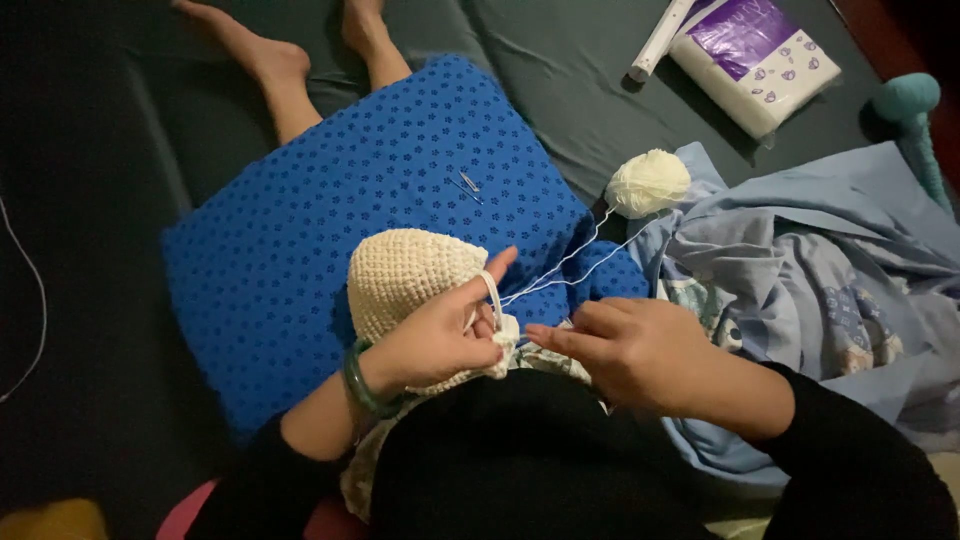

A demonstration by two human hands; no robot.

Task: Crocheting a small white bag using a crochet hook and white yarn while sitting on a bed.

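From the head view, the left hand (pixel 435 340) has its grip clamped on the cream crocheted piece (pixel 405 275), steadying it over the blue spotted cloth (pixel 330 210). The right hand (pixel 630 350), fingers pinched together, meets it just beside, tensioning the strand (pixel 565 265) from the yarn ball (pixel 648 182) near the bed's right edge.

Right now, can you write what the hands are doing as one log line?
left hand: holds cream crochet piece, yarn strand over finger | right hand: pinching at the work | yarn ball: beside blue cushion

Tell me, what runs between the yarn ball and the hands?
In the head view, cream strands stretch from the yarn ball across the blue cloth to the left hand.
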